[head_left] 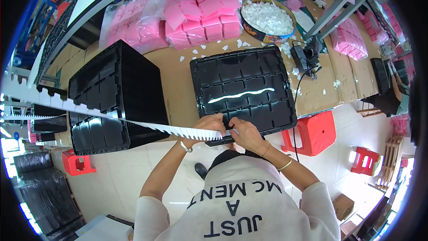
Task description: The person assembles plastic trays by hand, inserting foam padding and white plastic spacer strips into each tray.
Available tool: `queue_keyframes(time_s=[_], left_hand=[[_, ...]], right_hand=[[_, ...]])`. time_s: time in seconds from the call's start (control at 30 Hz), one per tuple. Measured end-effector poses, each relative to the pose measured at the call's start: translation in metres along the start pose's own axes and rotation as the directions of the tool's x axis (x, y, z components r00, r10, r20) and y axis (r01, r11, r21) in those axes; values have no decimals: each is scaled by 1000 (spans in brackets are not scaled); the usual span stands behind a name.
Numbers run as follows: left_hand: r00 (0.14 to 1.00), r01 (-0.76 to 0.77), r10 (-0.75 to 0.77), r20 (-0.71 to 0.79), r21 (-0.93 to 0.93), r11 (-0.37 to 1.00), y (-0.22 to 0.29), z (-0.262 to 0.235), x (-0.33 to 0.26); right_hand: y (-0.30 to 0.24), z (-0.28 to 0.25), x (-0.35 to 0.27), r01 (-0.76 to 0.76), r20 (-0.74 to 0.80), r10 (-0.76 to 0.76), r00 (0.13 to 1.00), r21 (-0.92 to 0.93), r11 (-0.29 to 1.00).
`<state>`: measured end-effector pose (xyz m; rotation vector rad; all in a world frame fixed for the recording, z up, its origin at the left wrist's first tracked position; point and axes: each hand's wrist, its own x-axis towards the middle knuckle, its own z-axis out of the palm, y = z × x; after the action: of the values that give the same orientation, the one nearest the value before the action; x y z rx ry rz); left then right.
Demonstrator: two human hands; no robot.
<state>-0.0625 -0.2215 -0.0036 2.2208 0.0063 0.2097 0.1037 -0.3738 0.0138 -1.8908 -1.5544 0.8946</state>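
Note:
A long white strip [183,130] with small tabs cut along one edge comes in from the far left and reaches my hands. My left hand [208,127] is closed on it near its end, over the near edge of a black plastic tray [240,73]. Close beside it, my right hand [248,136] is closed too, its fingertips pinched at the strip's end; whether a single tab is between them is too small to tell. The tray lies flat before me, with shallow moulded compartments and a bright reflection across its middle.
A tall stack of black trays [141,85] stands left of the tray. Behind lie bagged pink pieces [203,11] and a round tin [267,18] of white scraps. A black power adapter [305,58] trails a cable on the right. A red stool [317,131] stands below.

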Motion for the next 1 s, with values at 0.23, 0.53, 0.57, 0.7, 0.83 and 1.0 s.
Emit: queue_keyframes(time_s=[0.23, 0.53, 0.57, 0.7, 0.83, 1.0], left_hand=[[980, 132, -142, 137, 77, 988, 16, -21, -5], [984, 174, -174, 34, -1, 985, -7, -10, -26], [989, 145, -145, 4, -61, 988, -9, -8, -28], [982, 178, -185, -26, -165, 970, -13, -6, -35], [947, 111, -194, -257, -306, 946, 3, -16, -36], [751, 316, -628, -203, -724, 613, 42, 4, -45]], right_hand=[[4, 0, -5, -8, -28, 10, 1000, 84, 996], [-33, 7, 22, 205, 26, -222, 975, 289, 935], [-34, 2, 25, 189, 46, -210, 977, 284, 940], [-24, -5, 18, 62, 57, -88, 994, 355, 933], [-10, -4, -11, 19, 112, -65, 992, 371, 928], [-25, -12, -27, 62, -16, -61, 998, 373, 926]])
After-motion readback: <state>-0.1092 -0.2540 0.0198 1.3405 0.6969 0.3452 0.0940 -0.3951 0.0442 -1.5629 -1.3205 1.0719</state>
